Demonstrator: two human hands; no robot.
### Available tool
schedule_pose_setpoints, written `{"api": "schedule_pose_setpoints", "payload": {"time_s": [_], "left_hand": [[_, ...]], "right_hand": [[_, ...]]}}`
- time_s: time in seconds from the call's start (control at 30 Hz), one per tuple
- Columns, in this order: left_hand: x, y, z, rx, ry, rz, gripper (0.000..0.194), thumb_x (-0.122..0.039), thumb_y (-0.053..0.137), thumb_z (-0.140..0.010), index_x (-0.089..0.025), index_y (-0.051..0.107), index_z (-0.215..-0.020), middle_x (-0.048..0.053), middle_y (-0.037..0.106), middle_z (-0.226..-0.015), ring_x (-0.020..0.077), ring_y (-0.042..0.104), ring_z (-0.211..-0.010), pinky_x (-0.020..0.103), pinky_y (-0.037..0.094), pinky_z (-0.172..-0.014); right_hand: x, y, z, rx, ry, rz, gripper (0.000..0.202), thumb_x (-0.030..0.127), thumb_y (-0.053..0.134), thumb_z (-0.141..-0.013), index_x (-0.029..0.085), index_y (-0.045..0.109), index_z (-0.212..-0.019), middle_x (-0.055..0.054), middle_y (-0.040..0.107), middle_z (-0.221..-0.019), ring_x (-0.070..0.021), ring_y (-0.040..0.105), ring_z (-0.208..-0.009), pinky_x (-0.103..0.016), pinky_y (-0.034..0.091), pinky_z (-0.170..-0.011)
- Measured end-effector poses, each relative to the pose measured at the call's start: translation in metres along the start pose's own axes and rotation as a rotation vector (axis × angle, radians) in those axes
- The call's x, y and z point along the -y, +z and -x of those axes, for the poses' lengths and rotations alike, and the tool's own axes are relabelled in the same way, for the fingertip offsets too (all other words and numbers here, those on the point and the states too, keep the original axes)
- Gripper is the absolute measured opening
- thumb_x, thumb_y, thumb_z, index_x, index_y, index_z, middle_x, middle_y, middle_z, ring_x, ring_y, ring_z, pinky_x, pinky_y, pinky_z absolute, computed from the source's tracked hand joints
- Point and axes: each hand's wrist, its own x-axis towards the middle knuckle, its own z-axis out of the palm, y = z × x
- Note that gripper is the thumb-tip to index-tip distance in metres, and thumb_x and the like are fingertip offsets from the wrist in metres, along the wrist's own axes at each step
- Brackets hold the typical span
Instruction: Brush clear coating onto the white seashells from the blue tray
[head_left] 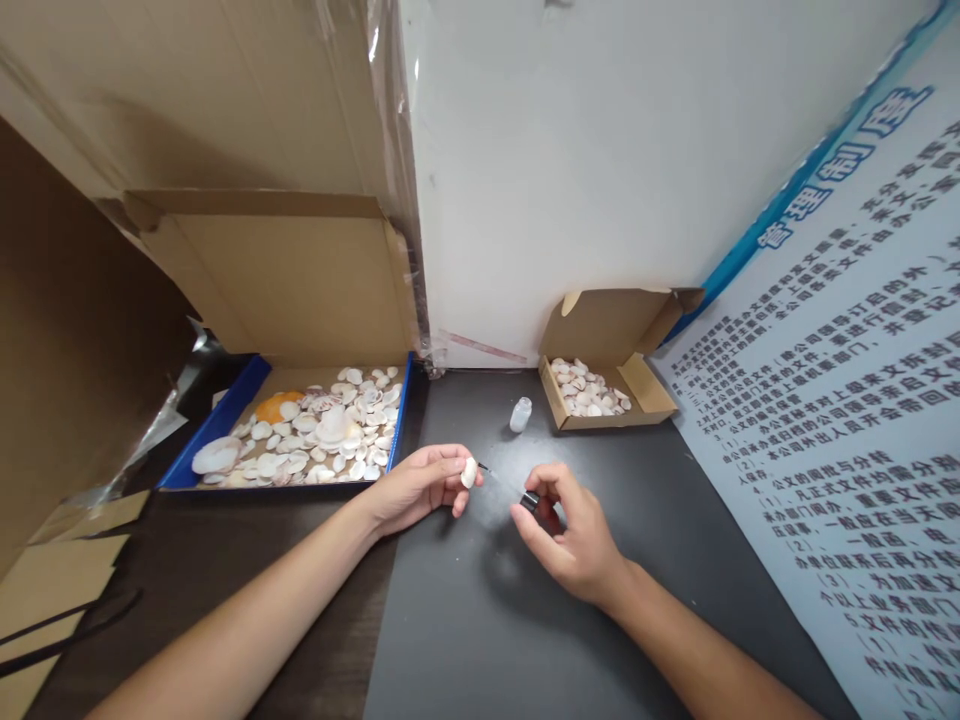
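- The blue-edged box (217, 420), with many shells (334, 428) inside, lies open to the left of the bottle.
- The left hand (420, 490), in front of the bottle and to its left, pinches one whitish shell (469, 472) at the fingertips.
- The brush (485, 469) is in front of the bottle. Its long axis goes from the black cap (530, 500) leftward and slightly away to this shell. The dark tip is just beside the shell; whether it touches, I cannot tell.
- The small bottle (520, 414) stands on the table (465, 620) without a cap.
- The right hand (570, 530), in front of the bottle and slightly right, grips the cap with its fingers; the left hand is nearer to the tip.
- The small cardboard box (622, 422), also holding shells, is right of the bottle.
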Motion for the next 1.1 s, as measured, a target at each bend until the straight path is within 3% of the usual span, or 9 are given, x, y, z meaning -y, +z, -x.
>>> {"api": "schedule_pose_setpoints", "payload": {"time_s": [0.17,0.37,0.57,0.9,1.1], "left_hand": [[0.0,0.0019,-0.0023,0.023,-0.033,0.038,0.024,-0.033,0.067,-0.083,-0.009,0.062,-0.084,0.007,0.063,-0.08,0.0096,0.056,-0.055,0.023,0.047,-0.056],[0.0011,0.0015,-0.0042,0.034,-0.015,0.072,0.019,-0.028,0.067,-0.084,-0.01,0.06,-0.083,0.001,0.055,-0.072,0.0084,0.053,-0.058,0.022,0.046,-0.057],[0.0021,-0.0005,-0.0033,0.051,-0.034,0.097,0.02,-0.027,0.065,-0.085,-0.013,0.055,-0.075,-0.001,0.052,-0.067,0.0072,0.049,-0.051,0.022,0.043,-0.053],[0.0013,0.0031,-0.0029,0.016,-0.011,0.105,0.027,-0.026,0.071,-0.081,-0.012,0.053,-0.067,-0.002,0.05,-0.062,0.003,0.035,-0.048,0.019,0.027,-0.05],[0.0014,0.0016,-0.0028,0.028,-0.022,0.088,0.027,-0.027,0.071,-0.081,-0.012,0.055,-0.067,-0.002,0.052,-0.063,0.0031,0.036,-0.046,0.021,0.027,-0.05]], "right_hand": [[0.0056,-0.0004,-0.0033,-0.052,-0.19,0.049,0.017,0.018,0.06,-0.084,0.021,0.047,-0.095,0.006,0.043,-0.066,-0.0069,0.042,-0.051,-0.019,0.036,-0.051],[0.0069,0.0017,-0.0036,-0.068,-0.299,0.056,0.022,0.009,0.06,-0.083,0.02,0.05,-0.1,0.001,0.053,-0.074,-0.0087,0.047,-0.059,-0.02,0.039,-0.053],[0.0074,0.0042,-0.0017,-0.009,-0.31,0.09,0.022,0.009,0.061,-0.085,0.019,0.052,-0.103,-0.001,0.056,-0.078,-0.0083,0.051,-0.061,-0.019,0.041,-0.052],[0.0109,0.0036,-0.0006,0.024,-0.316,0.14,0.018,0.013,0.06,-0.086,0.02,0.052,-0.1,0.001,0.058,-0.074,-0.0085,0.053,-0.058,-0.02,0.041,-0.053],[0.0096,0.0037,-0.0021,0.048,-0.312,0.148,0.016,0.015,0.06,-0.087,0.021,0.052,-0.099,0.002,0.057,-0.071,-0.0087,0.052,-0.057,-0.021,0.039,-0.053]]}}
